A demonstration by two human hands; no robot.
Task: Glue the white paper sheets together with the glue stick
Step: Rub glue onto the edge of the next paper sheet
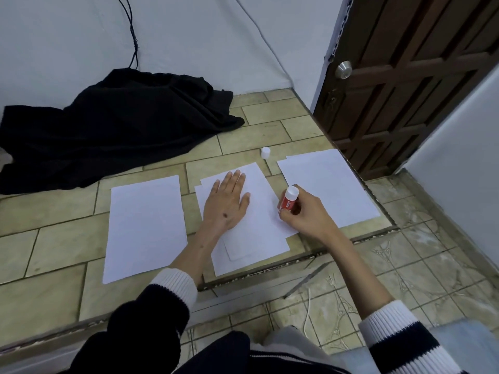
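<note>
Pressing flat on the middle stack of sheets (259, 211), the left hand (225, 201) lies at about 12 o'clock from the person, fingers straight and spread, palm down on the top sheet; it grips nothing and only pins the paper to the floor (54, 238).

Going left to right: at 10 o'clock a single sheet (145, 228) lies alone on the tiles, well apart from the black cloth (108, 136) heaped further out. The middle stack shows several edges fanned out beneath the top sheet, so more than one sheet is there, slightly askew. At 1 o'clock, beyond the stack, a small white cap (265, 152) stands on the floor. At 2 o'clock another pile of sheets (329, 184) lies near the door (405, 90).

The right hand (305, 211) hovers over the right edge of the middle stack, fingers curled round the glue stick (287, 199), a red tube with a white end pointing up. Its fingertips sit at the lower end, which suggests twisting the base, though whether glue is exposed at the tip cannot be told.

By my reading, the step in hand is readying the stick while the stack is held steady. The next move calls for turning the tube tip-down onto paper, and for keeping the left palm firm so the sheets do not slide further out of line.
</note>
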